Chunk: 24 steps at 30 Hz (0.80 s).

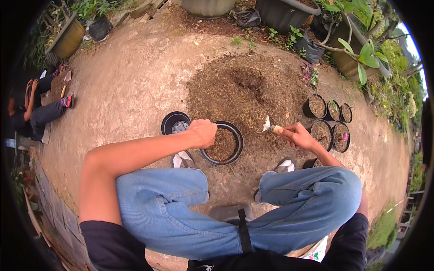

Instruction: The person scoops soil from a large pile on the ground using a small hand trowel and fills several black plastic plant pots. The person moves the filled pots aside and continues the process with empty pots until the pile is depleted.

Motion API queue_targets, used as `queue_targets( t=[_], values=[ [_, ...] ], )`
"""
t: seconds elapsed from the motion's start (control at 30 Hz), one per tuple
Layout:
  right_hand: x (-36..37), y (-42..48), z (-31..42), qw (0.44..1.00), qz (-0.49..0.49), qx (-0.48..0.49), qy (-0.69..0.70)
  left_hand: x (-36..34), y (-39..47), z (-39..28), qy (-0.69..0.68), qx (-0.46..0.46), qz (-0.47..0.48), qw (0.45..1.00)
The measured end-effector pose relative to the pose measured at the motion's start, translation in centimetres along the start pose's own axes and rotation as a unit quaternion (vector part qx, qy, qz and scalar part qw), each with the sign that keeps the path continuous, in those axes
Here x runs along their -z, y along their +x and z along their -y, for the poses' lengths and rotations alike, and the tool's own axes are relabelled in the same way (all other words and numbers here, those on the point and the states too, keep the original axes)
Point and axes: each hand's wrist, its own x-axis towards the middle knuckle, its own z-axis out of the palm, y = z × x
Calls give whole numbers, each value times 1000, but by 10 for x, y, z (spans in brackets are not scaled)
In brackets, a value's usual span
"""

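My left hand (203,132) grips the left rim of a round black plastic plant pot (239,146), with its fingers partly hidden from above. Soil mix (222,145) fills part of this pot. In my right hand (298,136) is the wooden handle of a small garden trowel (277,129). Its soil-smeared metal blade (267,124) points at the near right part of a broad heap of brown soil mix (220,88). Left of the filled pot, a second black pot (179,126) shows its bare, perforated bottom, partly behind my left hand.
Several soil-filled black pots (319,130) stand close together on the right, some with small plants. Large planters (284,15) line the far edge. At far left another person (37,108) sits on the ground beside a trowel (63,90). My shoes (183,159) flank the filled pot.
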Motion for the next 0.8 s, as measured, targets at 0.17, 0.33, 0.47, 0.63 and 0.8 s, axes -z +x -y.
queue_targets(
  t=[0.17, 0.33, 0.47, 0.63, 0.8],
  values=[
    [20, -12, 40, 992, 125, -15, -32, 17, -7, -20, -53, -115, -239, 963],
    [-8, -1, 66, 972, 226, -45, -36, -1, -26, -53, -3, -185, -118, 976],
    [-30, 4, 77, 974, 211, -61, -52, -23, -39, -62, 24, -196, 1, 980],
    [-46, 7, 80, 971, 228, -63, -17, -30, -42, -65, 60, -177, 100, 977],
    [-47, 6, 85, 971, 228, -57, -42, -39, -44, -62, 101, -149, 147, 973]
  ],
)
